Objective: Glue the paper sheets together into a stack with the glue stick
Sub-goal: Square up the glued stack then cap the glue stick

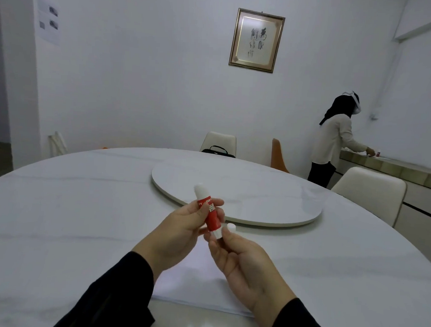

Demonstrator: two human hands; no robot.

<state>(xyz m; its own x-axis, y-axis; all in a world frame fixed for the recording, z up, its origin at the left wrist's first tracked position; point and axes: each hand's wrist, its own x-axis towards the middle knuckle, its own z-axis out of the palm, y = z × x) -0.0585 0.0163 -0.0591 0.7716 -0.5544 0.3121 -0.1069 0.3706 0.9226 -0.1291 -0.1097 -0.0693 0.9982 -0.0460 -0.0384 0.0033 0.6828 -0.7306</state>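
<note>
Nearest the camera, white paper sheets (199, 286) lie flat on the round white marble table (59, 218), partly hidden by two dark-sleeved forearms. Above them, the left hand (182, 226) grips the red-and-white glue stick (211, 216) by its barrel — uncapped, tip up, slightly tilted. The right hand (244, 261) pinches the stick's white base; a small white cap (231, 227) shows just beside its fingertips. Beyond lies a white turntable disc (257, 190).

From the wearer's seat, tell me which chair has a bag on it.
The cream chair at the table's far side, below the framed calligraphy: a black bag sits on it. The orange chair and the nearer cream chair show none.
</note>
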